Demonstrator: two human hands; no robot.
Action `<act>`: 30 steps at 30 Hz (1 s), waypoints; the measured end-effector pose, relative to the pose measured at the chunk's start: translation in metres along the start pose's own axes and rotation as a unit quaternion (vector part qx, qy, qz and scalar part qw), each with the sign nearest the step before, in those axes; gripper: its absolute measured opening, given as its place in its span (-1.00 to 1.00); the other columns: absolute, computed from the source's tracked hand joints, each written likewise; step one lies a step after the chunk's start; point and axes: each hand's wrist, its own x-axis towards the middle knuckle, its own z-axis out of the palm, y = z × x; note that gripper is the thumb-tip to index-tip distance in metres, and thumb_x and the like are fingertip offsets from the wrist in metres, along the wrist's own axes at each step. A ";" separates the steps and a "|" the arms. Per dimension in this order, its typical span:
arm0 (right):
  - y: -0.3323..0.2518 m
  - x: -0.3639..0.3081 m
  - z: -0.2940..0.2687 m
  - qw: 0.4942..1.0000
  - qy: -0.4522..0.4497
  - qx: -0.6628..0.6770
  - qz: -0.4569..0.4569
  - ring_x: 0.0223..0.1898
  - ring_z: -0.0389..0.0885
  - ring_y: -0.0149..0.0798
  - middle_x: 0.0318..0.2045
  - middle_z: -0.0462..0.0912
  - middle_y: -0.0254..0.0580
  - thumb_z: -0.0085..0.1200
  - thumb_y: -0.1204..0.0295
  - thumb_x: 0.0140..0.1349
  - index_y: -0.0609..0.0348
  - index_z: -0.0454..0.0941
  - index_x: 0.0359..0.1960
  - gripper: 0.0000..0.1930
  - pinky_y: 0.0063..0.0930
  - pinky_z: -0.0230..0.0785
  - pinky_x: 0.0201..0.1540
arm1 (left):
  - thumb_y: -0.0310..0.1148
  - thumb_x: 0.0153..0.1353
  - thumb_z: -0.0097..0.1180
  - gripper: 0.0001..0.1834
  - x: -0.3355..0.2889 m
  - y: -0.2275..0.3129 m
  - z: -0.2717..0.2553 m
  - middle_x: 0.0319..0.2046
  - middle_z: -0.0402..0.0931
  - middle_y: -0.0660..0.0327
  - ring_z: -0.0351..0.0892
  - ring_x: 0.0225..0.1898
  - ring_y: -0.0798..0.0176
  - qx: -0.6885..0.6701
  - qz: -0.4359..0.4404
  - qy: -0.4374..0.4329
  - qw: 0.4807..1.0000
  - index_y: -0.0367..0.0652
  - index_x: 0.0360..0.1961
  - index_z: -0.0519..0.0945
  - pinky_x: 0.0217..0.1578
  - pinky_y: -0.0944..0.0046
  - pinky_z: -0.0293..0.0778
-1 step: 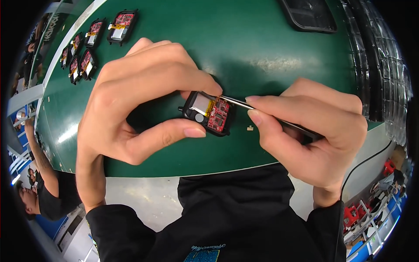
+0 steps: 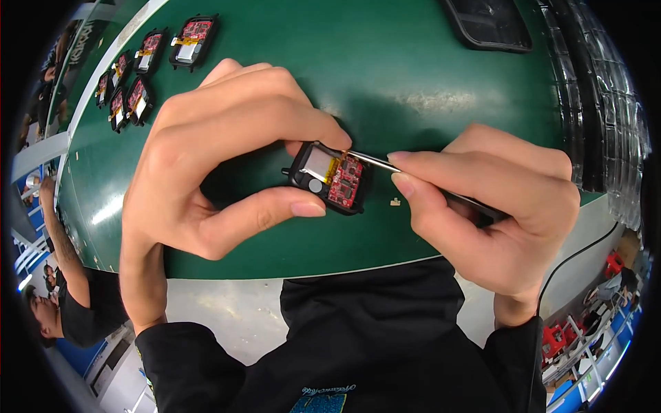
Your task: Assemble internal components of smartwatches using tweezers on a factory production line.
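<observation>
We find the left hand pinching a small open black housing by its edges, forefinger at the upper edge and thumb at the lower. The housing is tilted, held in front of the person and over the green surface. The right hand pinches a slender metal-tipped tool, its point at the top corner of the red circuit board, close to the left forefinger. Beside the board we note a silver cell and a grey disc.

Against the earlier picture we record almost no change: both hands, housing and tool hold their places. We judge that the fine work at that corner has not visibly advanced.

We cannot tell what the tool's point grips or presses, as the forefinger crowds it. The left hand's remaining fingers are largely hidden behind it.

A pale scrap lies near the housing, too small to identify. Farther off, similar open housings stand grouped at upper left, the outermost hard to make out. The black tray is cut off above.
</observation>
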 end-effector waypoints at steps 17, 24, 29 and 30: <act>0.003 0.001 0.000 0.999 0.007 -0.001 -0.033 -0.67 0.47 -0.59 -0.57 0.71 -0.25 0.42 0.79 0.03 0.34 0.89 -0.21 -0.74 -0.65 0.16 -0.62 | 0.01 0.08 0.53 -0.38 0.000 -0.001 -0.001 -0.20 0.80 0.01 0.62 -0.33 0.12 0.008 0.011 0.001 1.000 -0.40 -0.11 0.80 -0.18 0.12 0.38; 0.000 -0.003 0.004 1.000 0.018 0.009 -0.008 -0.67 0.47 -0.60 -0.55 0.72 -0.24 0.43 0.78 0.04 0.31 0.90 -0.20 -0.73 -0.66 0.14 -0.62 | -0.02 0.08 0.53 -0.40 -0.002 0.000 0.000 -0.17 0.81 0.02 0.61 -0.33 0.13 0.014 0.002 -0.002 1.000 -0.41 -0.11 0.79 -0.18 0.13 0.38; -0.005 -0.002 0.002 1.000 0.013 -0.018 -0.004 -0.67 0.44 -0.61 -0.55 0.69 -0.29 0.43 0.77 0.05 0.31 0.90 -0.19 -0.74 -0.65 0.11 -0.63 | -0.02 0.08 0.53 -0.40 -0.002 -0.002 0.001 -0.18 0.81 0.02 0.60 -0.33 0.14 0.003 0.003 0.006 1.000 -0.42 -0.11 0.79 -0.19 0.14 0.39; -0.004 -0.002 0.003 1.000 0.013 -0.017 -0.004 -0.67 0.44 -0.61 -0.55 0.69 -0.29 0.43 0.77 0.05 0.31 0.90 -0.19 -0.74 -0.65 0.11 -0.63 | -0.02 0.08 0.53 -0.40 -0.002 -0.002 0.001 -0.18 0.81 0.02 0.60 -0.33 0.14 0.004 0.002 0.006 1.000 -0.42 -0.11 0.79 -0.19 0.14 0.39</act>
